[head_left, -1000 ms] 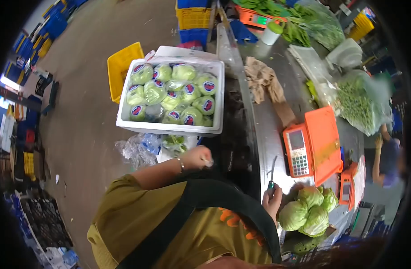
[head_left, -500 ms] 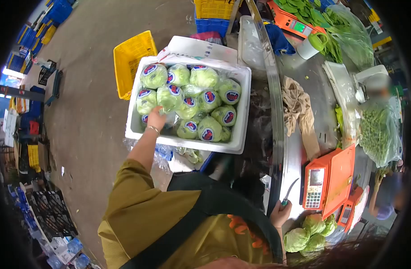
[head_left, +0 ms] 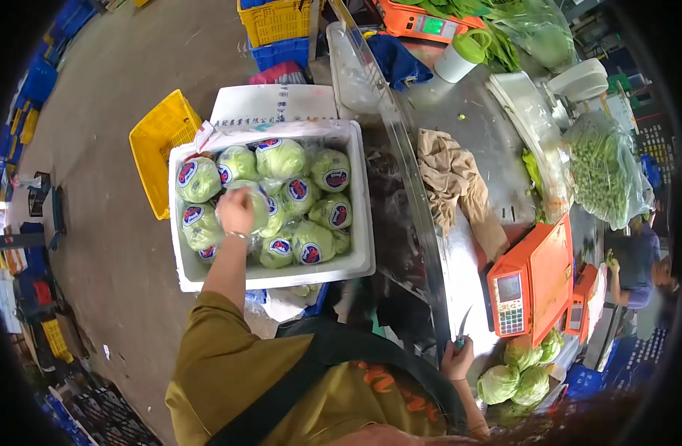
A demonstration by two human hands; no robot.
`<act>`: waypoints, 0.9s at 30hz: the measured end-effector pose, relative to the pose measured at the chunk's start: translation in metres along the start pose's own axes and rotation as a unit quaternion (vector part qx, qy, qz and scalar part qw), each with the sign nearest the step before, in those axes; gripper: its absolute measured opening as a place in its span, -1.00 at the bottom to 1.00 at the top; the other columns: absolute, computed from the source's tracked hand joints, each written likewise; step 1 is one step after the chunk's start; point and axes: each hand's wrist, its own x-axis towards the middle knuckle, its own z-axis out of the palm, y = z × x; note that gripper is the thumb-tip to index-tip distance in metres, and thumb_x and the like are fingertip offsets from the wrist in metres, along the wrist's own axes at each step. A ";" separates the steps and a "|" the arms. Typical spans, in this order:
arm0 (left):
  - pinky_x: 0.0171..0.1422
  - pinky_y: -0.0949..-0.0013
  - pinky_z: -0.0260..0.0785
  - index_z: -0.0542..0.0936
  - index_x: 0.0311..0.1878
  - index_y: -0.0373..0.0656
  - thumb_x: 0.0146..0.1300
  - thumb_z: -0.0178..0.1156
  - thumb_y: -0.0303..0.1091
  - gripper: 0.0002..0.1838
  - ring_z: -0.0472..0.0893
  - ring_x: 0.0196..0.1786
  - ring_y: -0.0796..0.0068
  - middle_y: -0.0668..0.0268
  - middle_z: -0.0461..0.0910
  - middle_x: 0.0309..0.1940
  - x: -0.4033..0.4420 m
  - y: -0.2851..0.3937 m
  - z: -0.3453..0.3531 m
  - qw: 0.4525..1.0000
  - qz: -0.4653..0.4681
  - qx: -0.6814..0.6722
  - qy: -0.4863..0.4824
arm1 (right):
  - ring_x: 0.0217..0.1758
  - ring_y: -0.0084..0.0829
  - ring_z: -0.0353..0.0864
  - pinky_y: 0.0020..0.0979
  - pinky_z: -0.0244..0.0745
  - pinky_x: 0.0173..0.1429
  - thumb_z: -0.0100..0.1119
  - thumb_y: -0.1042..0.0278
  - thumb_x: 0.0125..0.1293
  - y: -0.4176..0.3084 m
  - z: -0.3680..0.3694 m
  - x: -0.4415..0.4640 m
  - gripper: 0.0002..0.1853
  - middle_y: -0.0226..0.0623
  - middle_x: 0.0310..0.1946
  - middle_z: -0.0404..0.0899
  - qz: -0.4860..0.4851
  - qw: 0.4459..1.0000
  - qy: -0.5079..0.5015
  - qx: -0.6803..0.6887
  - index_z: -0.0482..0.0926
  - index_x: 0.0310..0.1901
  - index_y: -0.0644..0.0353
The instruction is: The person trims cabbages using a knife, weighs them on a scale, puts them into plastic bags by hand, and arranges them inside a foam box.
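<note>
The wrapped lettuce [head_left: 260, 215] under the left hand [head_left: 237, 212] sits among others inside the white foam box [head_left: 363, 215], left of the middle. From where I'm standing, that hand's fingers curl down over its top, with labelled heads crowding round it; I can't tell how firmly they have hold. The hand comes in over the box's near edge, the forearm crossing that rim, and the side walls stand apart from it.

Behind the box's far edge lies a white panel [head_left: 304, 102] with printed characters. A yellow crate [head_left: 149, 160] sits just beside the far left corner, and floor [head_left: 110, 253] spreads away to the left. Off the box's right side, a dark gap [head_left: 394, 215] separates it from the metal table's raised edge [head_left: 409, 152].

Over the table [head_left: 471, 111], the right hand [head_left: 457, 359] is closed round the handle of a knife [head_left: 466, 323], blade pointing up and away from the body. Loose lettuces [head_left: 499, 384] lie near that hand, and an orange scale [head_left: 534, 279] stands beyond the blade, leaving a strip of tabletop between. Farther up, a crumpled cloth [head_left: 449, 178] lies along the table's edge.
</note>
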 end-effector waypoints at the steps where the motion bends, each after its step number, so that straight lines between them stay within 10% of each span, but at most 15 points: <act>1: 0.18 0.17 0.25 0.57 -0.03 -0.05 -0.01 0.25 -0.26 -0.60 0.46 0.06 0.11 0.12 0.52 -0.03 -0.004 0.005 0.003 0.997 0.028 -0.046 -0.051 | -0.53 -0.19 0.40 -0.26 0.33 -0.40 0.15 0.43 0.12 0.002 0.001 -0.001 -0.71 -0.11 -0.52 0.41 0.007 1.000 -0.001 0.004 0.36 -0.16 0.37; 5: 0.34 0.06 0.02 0.34 0.23 -0.07 -0.01 0.30 -0.13 -0.30 0.20 0.27 -0.06 0.01 0.27 0.22 -0.019 0.026 0.022 0.991 0.018 0.044 0.127 | -0.58 -0.20 0.40 -0.27 0.32 -0.43 0.16 0.42 0.11 -0.005 -0.001 0.002 -0.71 -0.14 -0.55 0.40 0.023 1.000 -0.004 0.010 0.37 -0.17 0.35; 11: 0.23 0.08 0.23 0.46 0.12 -0.14 0.04 0.26 -0.22 -0.47 0.43 0.07 -0.12 -0.14 0.46 0.01 0.002 -0.008 0.039 0.989 0.009 -0.148 0.002 | -0.57 -0.13 0.42 -0.25 0.33 -0.44 0.19 0.41 0.08 0.004 0.002 -0.001 -0.77 -0.14 -0.57 0.41 -0.006 1.000 0.013 -0.010 0.40 -0.24 0.25; 15: 0.10 -0.06 0.30 0.41 0.18 -0.06 0.18 0.10 -0.08 -0.49 0.48 -0.04 -0.20 -0.14 0.52 -0.10 0.008 -0.125 0.120 0.970 0.185 0.143 0.060 | -0.43 0.01 0.49 -0.17 0.40 -0.36 0.23 0.39 0.03 -0.006 -0.003 0.003 -0.75 -0.05 -0.50 0.47 -0.012 0.999 0.036 -0.025 0.42 -0.27 0.24; 19: 0.05 0.13 0.38 0.39 0.19 -0.16 0.24 0.05 -0.05 -0.47 0.54 -0.08 -0.02 -0.08 0.53 -0.06 -0.009 0.002 0.031 0.991 -0.057 -0.023 -0.118 | -0.38 0.02 0.50 -0.16 0.41 -0.31 0.26 0.34 0.02 -0.019 -0.012 0.004 -0.71 -0.06 -0.47 0.48 -0.007 0.999 0.038 -0.023 0.43 -0.24 0.23; 27: 0.00 0.34 0.38 0.50 -0.02 -0.39 0.25 0.05 -0.26 -0.63 0.55 -0.11 0.26 -0.02 0.57 -0.14 -0.033 0.010 0.025 0.910 -0.068 -0.407 -0.035 | -0.19 -0.05 0.54 -0.12 0.43 -0.13 0.15 0.18 0.16 -0.014 -0.016 0.000 -0.70 -0.07 -0.28 0.54 0.028 0.999 -0.012 0.021 0.44 -0.19 0.20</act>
